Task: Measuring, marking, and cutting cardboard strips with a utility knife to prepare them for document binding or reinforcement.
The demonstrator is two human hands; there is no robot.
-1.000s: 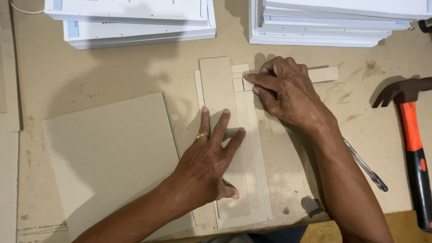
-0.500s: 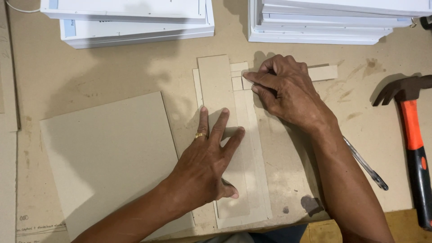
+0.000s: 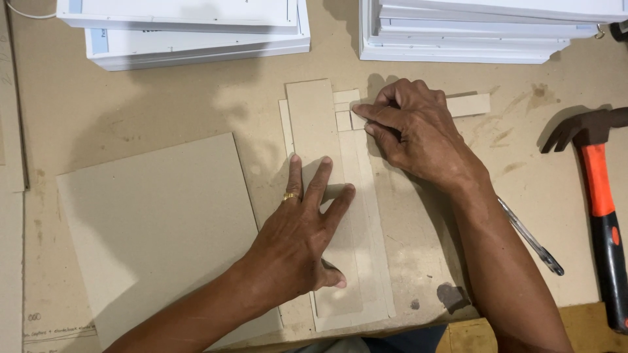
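Basically, long cardboard strip runs near-to-far; left hand lies flat, pinning its near half, right hand fingertips pinch small cardboard piece at far end.

I saw matt grey cardboard strips on a rough, stained brown fibreboard desk; the orange-handled hammer's grip looked smooth.
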